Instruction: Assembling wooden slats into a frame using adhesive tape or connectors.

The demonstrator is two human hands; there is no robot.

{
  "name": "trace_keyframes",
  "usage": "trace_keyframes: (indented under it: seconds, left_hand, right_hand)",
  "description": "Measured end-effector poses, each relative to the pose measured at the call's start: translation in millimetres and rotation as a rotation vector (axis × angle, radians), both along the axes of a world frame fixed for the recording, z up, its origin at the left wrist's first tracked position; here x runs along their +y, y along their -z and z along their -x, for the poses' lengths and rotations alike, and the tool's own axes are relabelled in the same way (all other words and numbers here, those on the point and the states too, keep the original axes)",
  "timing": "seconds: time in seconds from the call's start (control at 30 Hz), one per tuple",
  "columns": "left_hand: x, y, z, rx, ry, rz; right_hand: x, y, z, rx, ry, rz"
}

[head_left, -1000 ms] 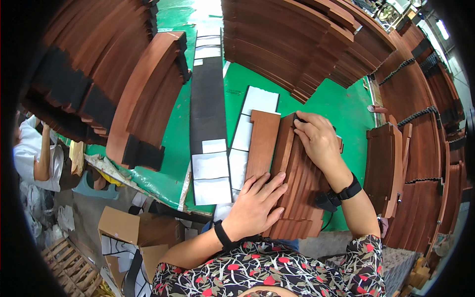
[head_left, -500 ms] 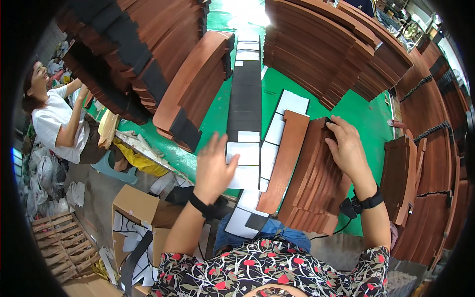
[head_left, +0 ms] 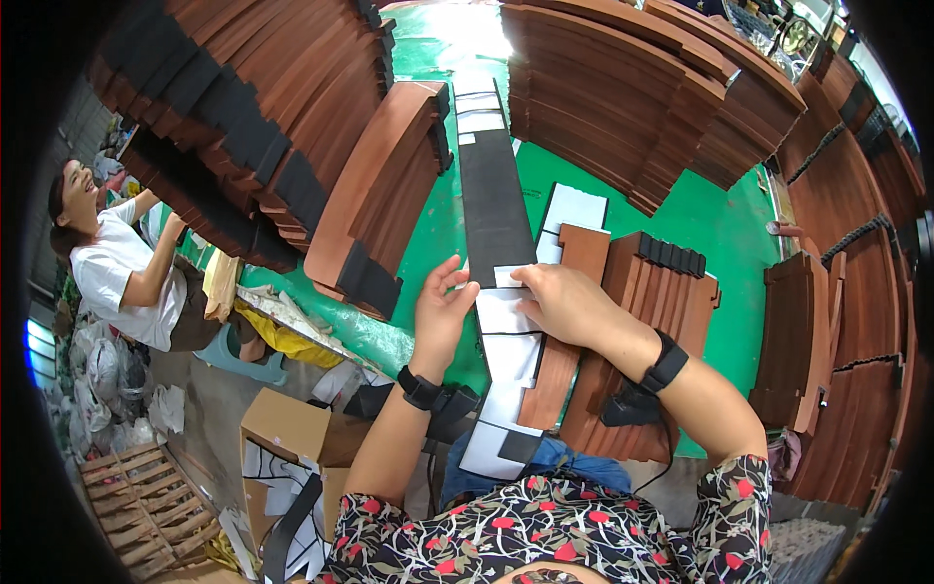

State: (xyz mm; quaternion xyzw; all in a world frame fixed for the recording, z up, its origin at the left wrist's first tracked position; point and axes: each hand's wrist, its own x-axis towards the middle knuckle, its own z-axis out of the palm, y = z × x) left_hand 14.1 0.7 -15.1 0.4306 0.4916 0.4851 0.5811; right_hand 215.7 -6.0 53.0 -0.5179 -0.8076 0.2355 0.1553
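Note:
A long strip (head_left: 494,200), black in the middle with white pieces at both ends, lies lengthwise in front of me. My right hand (head_left: 574,307) reaches across to its near white part, with bent index finger and thumb at its right edge. Close by the strip's left edge is my left hand (head_left: 445,316), palm inward, fingers half bent and apart from the thumb; nothing shows in it. Under the strip and to its right are a white sheet with black borders (head_left: 574,209) and a flat reddish-brown wooden piece (head_left: 550,384).
A bundle of brown pieces with black ends (head_left: 623,399) lies right of my right hand. Tall brown stacks (head_left: 282,88) stand far left and far right (head_left: 613,97) on the green tabletop (head_left: 725,229). A cardboard box (head_left: 282,423) sits low left. Another person (head_left: 122,263) is at the left.
My right hand has left the brown bundle and moved left onto the strip. My left hand has shifted slightly right, off the strip's top to its left edge. The strip's near end now sits farther right.

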Motion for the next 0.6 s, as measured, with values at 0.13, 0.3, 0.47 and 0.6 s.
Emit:
trace_keyframes:
  seconds: [0.13,0.3,0.47,0.6]
  left_hand:
    - [1.9,3.3,-1.9,-0.278,0.008,0.133]
    - [-6.4,-2.6,-15.3,-0.159,0.047,-0.110]
    - [-9.6,-16.2,-18.8,-0.197,-0.023,-0.090]
    - [-9.6,-18.5,-19.2,-0.242,-0.078,-0.025]
  right_hand:
    - [12.7,4.6,4.5,0.132,0.032,0.049]
    - [17.6,0.9,9.7,0.160,0.037,-0.049]
    - [12.9,8.2,17.0,0.158,0.015,-0.212]
    - [8.3,0.5,16.9,0.098,-0.071,-0.387]
